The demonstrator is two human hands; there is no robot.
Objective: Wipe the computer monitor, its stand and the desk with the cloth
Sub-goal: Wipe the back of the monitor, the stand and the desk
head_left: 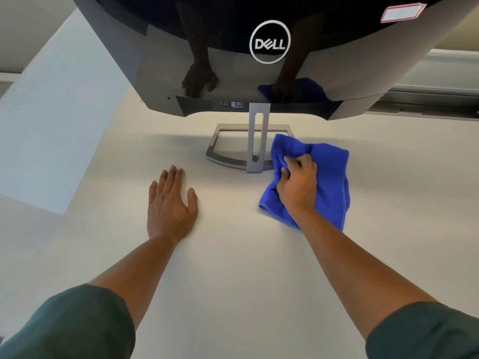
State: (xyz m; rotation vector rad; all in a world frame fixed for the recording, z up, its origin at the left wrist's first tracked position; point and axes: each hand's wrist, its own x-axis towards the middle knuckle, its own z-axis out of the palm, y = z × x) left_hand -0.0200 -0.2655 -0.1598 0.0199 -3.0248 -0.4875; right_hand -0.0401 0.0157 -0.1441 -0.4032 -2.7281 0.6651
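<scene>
The glossy back of the monitor (160, 81) fills the top of the view, with a round logo and a reflection of both hands. Its silver stand (258, 141) rises from an open rectangular base (215, 151) on the pale desk (233, 255). A blue cloth (329, 177) lies crumpled on the desk just right of the stand, touching the base. My right hand (296, 185) grips a bunch of the cloth with curled fingers. My left hand (169, 203) lies flat on the desk, fingers straight, left of the stand.
A red-edged white sticker (401, 12) sits on the monitor's upper right. The desk's left edge (85, 156) runs diagonally beside a pale floor or wall. A window ledge (440, 73) lies behind at the right.
</scene>
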